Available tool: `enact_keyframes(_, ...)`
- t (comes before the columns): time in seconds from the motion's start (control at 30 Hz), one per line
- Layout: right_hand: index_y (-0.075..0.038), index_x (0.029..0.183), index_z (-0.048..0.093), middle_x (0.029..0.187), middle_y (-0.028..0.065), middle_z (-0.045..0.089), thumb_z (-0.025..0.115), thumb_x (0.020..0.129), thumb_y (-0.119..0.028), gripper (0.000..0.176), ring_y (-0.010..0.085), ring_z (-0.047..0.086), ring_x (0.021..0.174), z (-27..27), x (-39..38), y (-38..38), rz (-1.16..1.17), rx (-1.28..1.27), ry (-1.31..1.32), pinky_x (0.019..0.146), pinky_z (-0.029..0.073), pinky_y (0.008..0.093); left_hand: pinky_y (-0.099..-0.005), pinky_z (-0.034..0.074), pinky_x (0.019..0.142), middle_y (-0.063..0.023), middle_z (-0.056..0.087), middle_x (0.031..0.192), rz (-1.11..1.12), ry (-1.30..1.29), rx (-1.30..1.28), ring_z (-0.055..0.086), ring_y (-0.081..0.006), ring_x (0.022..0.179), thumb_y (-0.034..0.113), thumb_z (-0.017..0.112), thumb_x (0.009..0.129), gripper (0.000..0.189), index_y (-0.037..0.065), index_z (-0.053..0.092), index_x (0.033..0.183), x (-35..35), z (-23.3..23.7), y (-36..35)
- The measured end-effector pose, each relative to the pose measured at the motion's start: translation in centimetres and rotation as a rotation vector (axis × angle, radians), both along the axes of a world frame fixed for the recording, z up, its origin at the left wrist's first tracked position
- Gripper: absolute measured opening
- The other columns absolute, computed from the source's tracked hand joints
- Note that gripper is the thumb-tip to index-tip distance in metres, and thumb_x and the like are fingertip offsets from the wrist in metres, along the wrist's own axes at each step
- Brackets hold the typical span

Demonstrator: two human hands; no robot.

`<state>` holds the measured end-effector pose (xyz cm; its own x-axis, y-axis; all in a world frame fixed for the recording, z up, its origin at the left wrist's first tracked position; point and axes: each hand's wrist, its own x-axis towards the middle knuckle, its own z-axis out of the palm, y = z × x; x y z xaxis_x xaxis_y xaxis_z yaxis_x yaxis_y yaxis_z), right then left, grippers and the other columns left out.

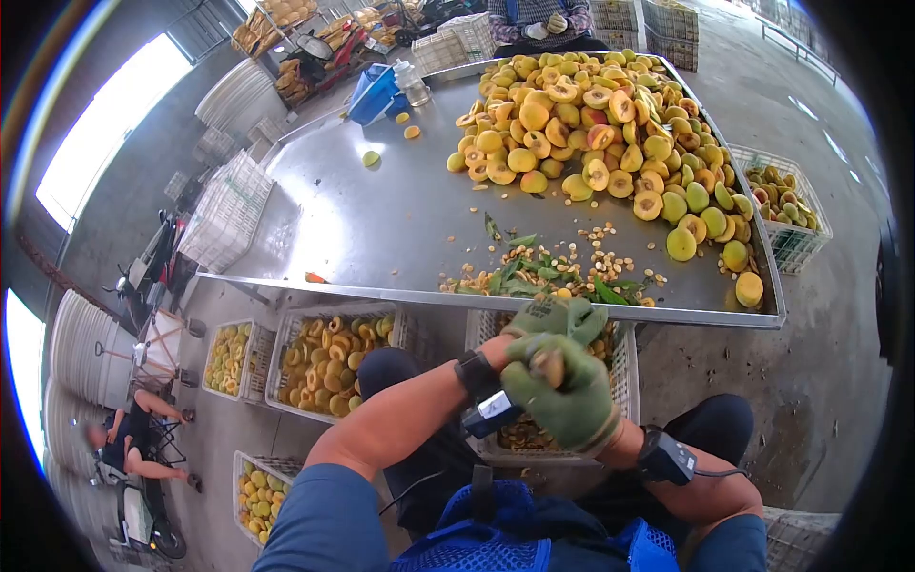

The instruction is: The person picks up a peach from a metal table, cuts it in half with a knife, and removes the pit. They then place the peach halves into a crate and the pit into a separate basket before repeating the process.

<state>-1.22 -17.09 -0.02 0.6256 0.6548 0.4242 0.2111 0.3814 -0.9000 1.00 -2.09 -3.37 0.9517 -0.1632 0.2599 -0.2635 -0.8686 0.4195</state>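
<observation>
Both my hands wear green gloves and meet at the table's near edge, above a crate. My left hand (545, 316) lies beyond my right one, over the metal rim; its fingers are mostly hidden. Nearer to me, my right hand (570, 396) is closed, its fingers curled. A small brownish patch shows at its grip, but I cannot make out what it holds. Just past the hands, pits (600, 257) and green leaves (534, 272) are scattered on the metal table (381, 229). A big heap of yellow peaches (572, 119), many halved, covers the far right.
Below my hands stands a white crate (624, 372) with pits in it. Crates of fruit (334, 362) stand at the left, another crate (796, 234) at the right. A blue basket (374, 95) and bottle (412, 84) are on the table. Another person (540, 24) sits opposite; one (143, 434) sits left.
</observation>
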Motion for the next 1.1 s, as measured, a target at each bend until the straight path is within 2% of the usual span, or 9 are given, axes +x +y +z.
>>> enact_keyframes(0.07,-0.003,0.101,0.067,0.088,0.0029,0.070,0.074,0.091,-0.005,0.012,0.0084,0.064,0.080,1.7,-0.2,-1.0,-0.052,-0.098,0.402,0.074,0.055,0.0266,-0.0437,0.052,0.064,-0.0125,0.070,0.083,-0.017,-0.168,0.267,0.068,-0.0324,0.076,0.040,0.054,0.101,0.035,0.010,0.066,0.088,0.2,-0.3,0.6)
enact_keyframes(0.17,-0.002,0.098,0.067,0.089,-0.0002,0.069,0.076,0.091,-0.007,0.013,0.0057,0.062,0.079,1.2,-0.7,-1.1,0.013,-0.138,0.454,0.071,0.054,0.0241,-0.0461,0.053,0.065,-0.0130,0.070,0.079,0.183,-0.060,0.394,0.070,-0.0315,0.074,0.041,0.053,0.101,0.037,0.010,0.067,0.086,0.7,3.5,0.2)
enact_keyframes(0.33,-0.002,0.104,0.066,0.087,0.0007,0.068,0.077,0.090,-0.009,0.020,0.0060,0.060,0.078,2.7,-3.5,-0.9,-0.075,-0.343,0.414,0.067,0.053,0.0265,-0.0467,0.052,0.056,-0.0128,0.069,0.074,0.265,-0.182,0.424,0.068,-0.0325,0.065,0.036,0.059,0.099,0.032,0.009,0.066,0.083,1.6,3.6,0.0)
enact_keyframes(0.4,-0.002,0.103,0.066,0.088,0.0009,0.069,0.079,0.089,-0.012,0.022,0.0066,0.062,0.078,0.5,-4.2,-0.7,-0.127,-0.300,0.210,0.067,0.053,0.0266,-0.0471,0.052,0.058,-0.0131,0.070,0.075,0.275,-0.189,0.420,0.069,-0.0326,0.066,0.038,0.057,0.099,0.034,0.009,0.067,0.083,1.9,3.5,-0.5)
enact_keyframes(0.57,-0.001,0.108,0.070,0.093,0.0018,0.073,0.078,0.091,-0.012,0.021,0.0073,0.065,0.079,-1.3,-5.1,-0.2,0.050,-0.261,0.662,0.067,0.054,0.0258,-0.0461,0.051,0.055,-0.0148,0.069,0.073,0.255,-0.221,0.404,0.069,-0.0313,0.066,0.034,0.060,0.099,0.031,0.008,0.067,0.083,1.6,3.6,-1.1)
enact_keyframes(0.8,-0.002,0.110,0.071,0.094,0.0006,0.073,0.075,0.092,-0.009,0.020,0.0073,0.065,0.082,-1.6,-5.0,-0.8,0.053,-0.294,0.578,0.069,0.054,0.0262,-0.0389,0.055,0.063,-0.0136,0.070,0.077,0.018,-0.182,-0.354,0.070,-0.0276,0.069,0.032,0.061,0.101,0.030,0.004,0.071,0.094,1.2,3.5,-2.6)
enact_keyframes(0.9,-0.002,0.111,0.070,0.096,0.0012,0.073,0.075,0.093,-0.009,0.021,0.0075,0.065,0.083,-1.6,-4.5,-0.9,-0.018,-0.304,0.533,0.071,0.053,0.0272,-0.0342,0.056,0.066,-0.0103,0.072,0.085,0.279,0.450,-1.366,0.070,-0.0229,0.073,0.041,0.059,0.102,0.039,0.004,0.071,0.103,2.1,5.9,-3.2)
enact_keyframes(0.97,-0.003,0.114,0.068,0.098,0.0024,0.073,0.074,0.092,-0.009,0.023,0.0074,0.064,0.084,-3.6,-4.0,-0.7,-0.091,-0.270,0.383,0.071,0.053,0.0285,-0.0330,0.057,0.066,-0.0092,0.073,0.091,0.248,0.423,-1.662,0.071,-0.0211,0.077,0.046,0.056,0.103,0.044,0.004,0.070,0.109,2.3,5.7,-2.6)
enact_keyframes(1.1,-0.002,0.118,0.065,0.101,0.0030,0.071,0.072,0.093,-0.007,0.026,0.0081,0.064,0.086,-3.8,-3.7,-0.9,0.019,-0.063,0.559,0.072,0.053,0.0270,-0.0323,0.059,0.066,-0.0079,0.074,0.100,0.282,0.391,-2.046,0.072,-0.0208,0.081,0.045,0.054,0.104,0.045,0.006,0.069,0.119,2.6,6.3,-3.3)
